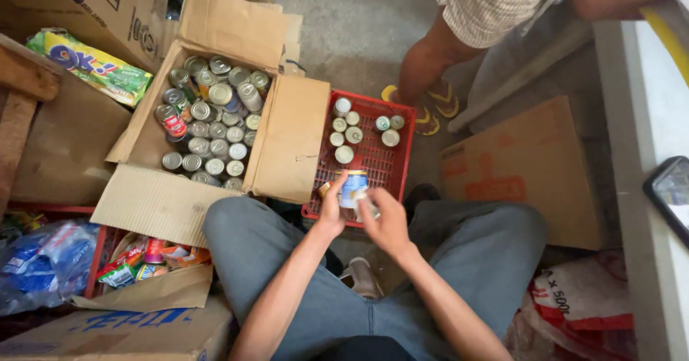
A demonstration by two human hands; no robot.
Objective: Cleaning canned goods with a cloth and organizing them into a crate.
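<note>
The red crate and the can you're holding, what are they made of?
The red crate looks like moulded plastic: even red colour, open grid walls. The can held by the left hand and right hand is probably metal, with a shiny rim and a blue label, likely paper.

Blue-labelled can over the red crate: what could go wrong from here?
1. The blue-labelled can is pinched by the left hand and right hand over the red crate; a slip might knock the upright cans below.
2. A person's sandalled feet stand close behind the crate.
</note>
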